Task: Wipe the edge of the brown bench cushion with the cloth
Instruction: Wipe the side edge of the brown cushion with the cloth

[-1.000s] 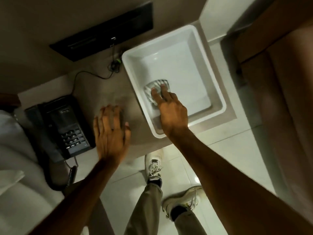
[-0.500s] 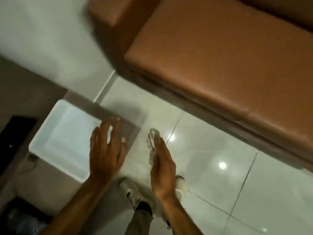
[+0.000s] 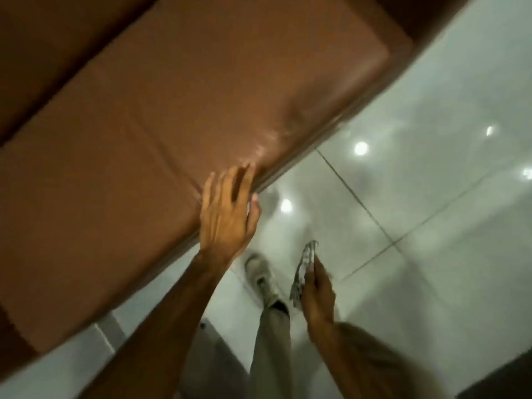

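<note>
The brown bench cushion (image 3: 161,145) fills the upper left of the head view, its front edge running diagonally from lower left to upper right. My left hand (image 3: 226,214) hovers over that front edge with fingers spread, holding nothing; whether it touches the cushion is unclear. My right hand (image 3: 318,295) is lower, above the floor and apart from the bench, shut on a crumpled grey patterned cloth (image 3: 303,269) that sticks up from the fingers.
Glossy pale floor tiles (image 3: 417,197) with light reflections spread to the right of the bench. My trouser leg (image 3: 270,349) and a light shoe (image 3: 262,277) stand between my arms. A dark shape (image 3: 501,375) sits at the bottom right corner.
My right hand lifted the cloth out of the white basin. The view swung away from the counter to the bench, and my left hand has reached to the cushion's front edge.
</note>
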A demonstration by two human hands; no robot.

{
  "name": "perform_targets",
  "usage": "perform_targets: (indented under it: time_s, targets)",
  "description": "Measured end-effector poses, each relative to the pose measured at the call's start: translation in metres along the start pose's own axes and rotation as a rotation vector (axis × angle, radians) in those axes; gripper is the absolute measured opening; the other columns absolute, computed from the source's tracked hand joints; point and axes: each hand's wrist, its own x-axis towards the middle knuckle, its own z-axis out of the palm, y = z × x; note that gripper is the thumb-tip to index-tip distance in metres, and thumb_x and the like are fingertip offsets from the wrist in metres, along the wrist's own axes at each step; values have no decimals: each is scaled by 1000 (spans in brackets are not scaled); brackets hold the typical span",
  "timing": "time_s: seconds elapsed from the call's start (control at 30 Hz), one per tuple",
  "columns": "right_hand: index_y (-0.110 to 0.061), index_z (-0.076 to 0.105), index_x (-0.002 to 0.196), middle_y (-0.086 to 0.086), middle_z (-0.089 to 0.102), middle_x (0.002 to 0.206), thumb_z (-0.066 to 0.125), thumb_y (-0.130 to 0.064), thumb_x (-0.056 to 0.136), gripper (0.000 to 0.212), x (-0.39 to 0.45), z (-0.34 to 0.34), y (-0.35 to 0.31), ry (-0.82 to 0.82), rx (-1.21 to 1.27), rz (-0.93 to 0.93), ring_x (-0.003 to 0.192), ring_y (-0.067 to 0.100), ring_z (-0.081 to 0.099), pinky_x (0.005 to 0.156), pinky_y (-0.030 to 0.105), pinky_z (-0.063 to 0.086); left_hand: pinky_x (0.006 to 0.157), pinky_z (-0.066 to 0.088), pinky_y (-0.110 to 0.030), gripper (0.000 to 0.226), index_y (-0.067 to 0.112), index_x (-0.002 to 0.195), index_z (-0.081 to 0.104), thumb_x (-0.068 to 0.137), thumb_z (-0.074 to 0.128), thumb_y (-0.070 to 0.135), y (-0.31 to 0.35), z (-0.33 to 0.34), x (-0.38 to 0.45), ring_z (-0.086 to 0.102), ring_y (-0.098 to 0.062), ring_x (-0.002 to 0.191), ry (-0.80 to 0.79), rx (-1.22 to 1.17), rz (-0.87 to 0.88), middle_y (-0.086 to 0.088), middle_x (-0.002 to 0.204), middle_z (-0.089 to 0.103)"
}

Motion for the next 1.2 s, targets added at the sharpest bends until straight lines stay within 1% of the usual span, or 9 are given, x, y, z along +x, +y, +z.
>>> perform_targets:
  time_s: [0.07, 0.13, 0.33, 0.47, 0.63, 0.73, 0.87, 0.97, 1.2]
  targets:
    - [-53, 53, 145, 0, 69, 144, 42, -54, 107, 40, 28, 20, 4, 45, 117, 73, 132, 29, 67, 115, 52, 54, 133, 31, -58, 56, 13, 167, 43, 114, 39, 31, 11, 32, 54, 47, -35, 153, -12, 20, 167, -19, 166, 49]
    - [-40, 53, 153, 4, 65, 152, 41, -42, 113, 42, 65, 46, 10, 60, 208, 131, 138, 32, 63, 118, 54, 51, 135, 25, -58, 60, 13, 169, 40, 113, 37, 35, 18, 73, 112, 40, -35, 159, -24, 56, 304, -19, 172, 41]
    - [-24, 52, 156, 12, 62, 154, 42, -32, 114, 44, 134, 159, 15, 33, 461, 308, 142, 34, 59, 116, 36, 44, 135, 24, -60, 59, 18, 170, 39, 115, 34, 39, 8, 154, 203, 33, -42, 163, -53, 268, 719, -24, 174, 36]
    - [-20, 47, 159, 10, 57, 160, 40, -33, 112, 49, 143, 241, -42, -34, 732, 257, 150, 29, 51, 124, 44, 42, 128, 36, -68, 53, 19, 162, 54, 114, 39, 38, -1, 172, 203, 45, -49, 154, 92, 332, 778, -28, 163, 50]
    - [-44, 22, 165, -15, 22, 179, 32, -51, 107, 60, 208, 277, -80, 110, 1047, 185, 167, 6, 18, 138, 44, 17, 127, 37, -70, 55, 15, 158, 57, 113, 36, 38, -7, 182, 207, 47, -53, 151, 144, 337, 792, -32, 159, 52]
    - [-36, 20, 169, -14, 18, 180, 36, -53, 106, 67, 237, 288, -46, -11, 1071, 171, 167, 8, 16, 138, 47, 15, 130, 34, -67, 59, 16, 161, 54, 112, 30, 39, -4, 181, 204, 44, -51, 154, 143, 351, 776, -31, 163, 49]
    - [-44, 16, 167, -13, 16, 180, 32, -58, 107, 63, 166, 296, -34, -138, 1110, 333, 169, 12, 13, 138, 44, 13, 134, 30, -60, 62, 21, 167, 45, 109, 33, 40, 6, 170, 197, 35, -43, 162, 94, 353, 747, -24, 171, 41]
    - [-56, 11, 165, -26, 3, 179, 33, -48, 113, 57, 154, 263, -69, -87, 1132, 164, 167, 0, 1, 139, 43, 6, 134, 30, -60, 63, 22, 168, 42, 108, 35, 41, 6, 169, 197, 31, -40, 164, 67, 352, 741, -23, 173, 38]
    - [-45, 17, 168, -12, 17, 181, 30, -56, 111, 60, 272, 235, -93, 71, 1052, -63, 168, 11, 16, 137, 47, 16, 132, 33, -62, 63, 24, 166, 47, 106, 37, 40, -3, 181, 199, 34, -43, 162, 104, 350, 761, -27, 170, 41]
